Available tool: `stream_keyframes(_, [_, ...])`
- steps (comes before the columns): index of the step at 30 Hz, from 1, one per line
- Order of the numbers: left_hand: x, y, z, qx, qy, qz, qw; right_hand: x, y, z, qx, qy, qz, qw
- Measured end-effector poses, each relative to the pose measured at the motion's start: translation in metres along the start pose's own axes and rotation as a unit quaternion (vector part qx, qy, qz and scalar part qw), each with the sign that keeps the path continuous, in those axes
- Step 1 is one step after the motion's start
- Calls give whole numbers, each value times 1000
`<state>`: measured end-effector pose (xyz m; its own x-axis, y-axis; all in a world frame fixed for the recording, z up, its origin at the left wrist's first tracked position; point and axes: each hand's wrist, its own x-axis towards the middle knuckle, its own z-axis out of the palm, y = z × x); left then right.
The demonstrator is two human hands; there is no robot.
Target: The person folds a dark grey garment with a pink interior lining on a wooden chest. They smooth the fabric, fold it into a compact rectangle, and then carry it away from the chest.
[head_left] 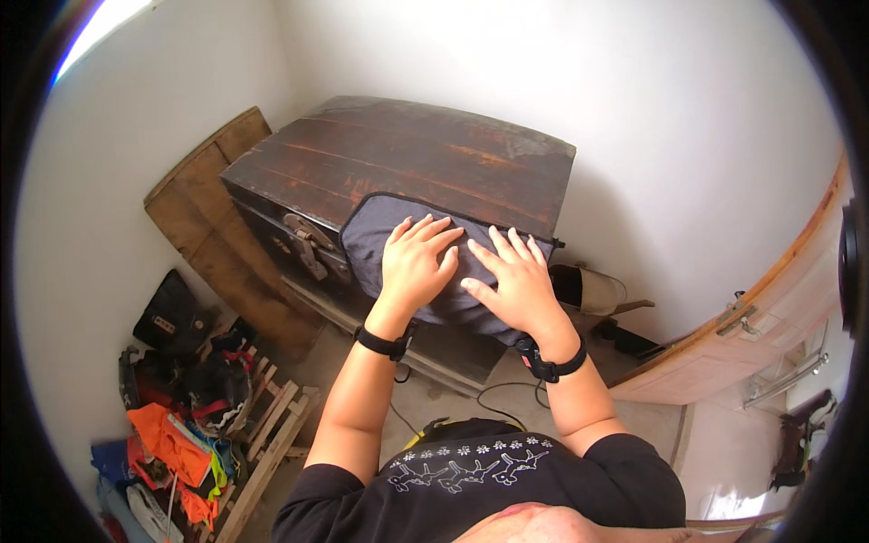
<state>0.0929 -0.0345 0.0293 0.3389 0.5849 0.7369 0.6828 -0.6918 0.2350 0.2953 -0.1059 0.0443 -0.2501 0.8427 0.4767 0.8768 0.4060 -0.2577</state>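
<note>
A grey-blue cloth (370, 227) with dark edging lies over the front part of a dark wooden chest's lid (407, 153) and hangs down past its front edge. My left hand (419, 261) rests palm down on the cloth, fingers spread. To its right, my right hand (509, 275) also lies flat on the cloth, with fingers apart. Neither hand grips the fabric. A metal latch (307, 237) shows on the chest's front, left of the cloth. I wear a black strap on each wrist.
Brown wooden boards (224, 224) lean against the wall on the left. A wooden pallet (265, 455) with bags and an orange cloth (173, 444) stands at lower left. A cable (499, 407) runs over the floor. An open door (719, 346) is at right.
</note>
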Motion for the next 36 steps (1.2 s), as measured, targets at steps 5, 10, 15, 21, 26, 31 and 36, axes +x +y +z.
stream_keyframes(5, [1,5,-1,9,-15,-8,1000,0,0,-6,-57,-71,-1,996])
stream_keyframes(10, [2,12,-2,-7,8,-21,1000,-2,4,-7,-53,-62,-38,996])
stream_keyframes(15, [-12,6,8,-7,75,-5,997,-3,14,-3,0,-33,-92,995])
stream_keyframes(21, [-26,9,29,-1,177,-6,984,-7,28,-2,95,29,-179,979])
stream_keyframes(26, [-24,11,29,-2,181,1,983,-8,29,-4,141,53,-179,972])
stream_keyframes(31, [-27,16,28,-7,165,-34,986,-9,29,-5,189,67,-177,964])
stream_keyframes(36, [-40,19,14,-80,128,-95,984,-9,32,-3,264,81,-174,945])
